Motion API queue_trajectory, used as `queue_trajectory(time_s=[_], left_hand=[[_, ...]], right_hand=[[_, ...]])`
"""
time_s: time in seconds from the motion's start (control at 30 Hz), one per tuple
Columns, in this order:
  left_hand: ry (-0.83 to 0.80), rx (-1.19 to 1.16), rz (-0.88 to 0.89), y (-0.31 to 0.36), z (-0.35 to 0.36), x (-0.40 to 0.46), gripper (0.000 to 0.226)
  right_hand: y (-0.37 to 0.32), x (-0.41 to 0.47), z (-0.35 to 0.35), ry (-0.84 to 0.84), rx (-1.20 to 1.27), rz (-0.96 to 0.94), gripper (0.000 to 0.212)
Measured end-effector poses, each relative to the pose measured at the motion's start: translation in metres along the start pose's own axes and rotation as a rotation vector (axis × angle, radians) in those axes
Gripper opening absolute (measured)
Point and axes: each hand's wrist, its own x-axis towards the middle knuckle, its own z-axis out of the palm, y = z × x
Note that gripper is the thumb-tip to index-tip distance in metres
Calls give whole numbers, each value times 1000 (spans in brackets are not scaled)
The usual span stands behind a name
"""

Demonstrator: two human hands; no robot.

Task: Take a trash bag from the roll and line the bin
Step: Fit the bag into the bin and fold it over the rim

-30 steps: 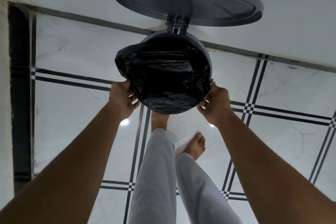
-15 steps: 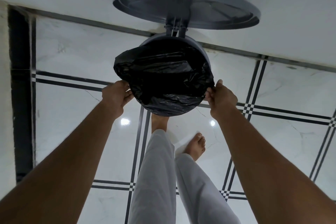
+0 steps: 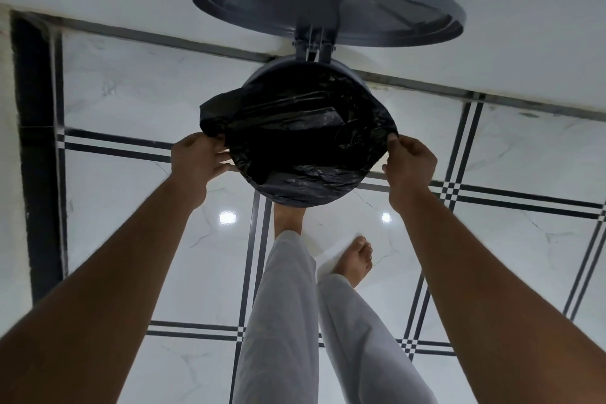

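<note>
A round grey pedal bin point(image 3: 355, 79) stands on the floor against the wall, its lid point(image 3: 328, 13) swung up and open. A black trash bag point(image 3: 295, 147) sits inside the bin, its mouth spread over the near rim. My left hand point(image 3: 196, 161) pinches the bag's edge at the left side of the rim. My right hand point(image 3: 410, 162) pinches the bag's edge at the right side. The back rim of the bin shows bare grey. The roll is not in view.
White marble floor tiles point(image 3: 137, 200) with black stripe lines lie all around. A white wall point(image 3: 492, 26) runs behind the bin, and a dark strip point(image 3: 36, 157) runs along the left. My bare foot point(image 3: 288, 216) rests at the bin's base, the other foot point(image 3: 355, 259) beside it.
Both hands have risen from below the bin's rim to its sides, drawing the bag's edge up and outward. The bag's mouth is wider open.
</note>
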Motion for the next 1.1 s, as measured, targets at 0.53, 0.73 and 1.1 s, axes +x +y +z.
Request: queue_trajectory(time_s=[0.53, 0.73, 1.1], left_hand=[[129, 326, 166, 6, 22, 32, 29], [119, 270, 67, 26, 28, 42, 26], [127, 444, 257, 38, 39, 43, 67]], right_hand=[[-9, 16, 25, -132, -165, -61, 57], [-23, 17, 36, -35, -84, -91, 28], [-46, 17, 50, -101, -306, -283, 50]])
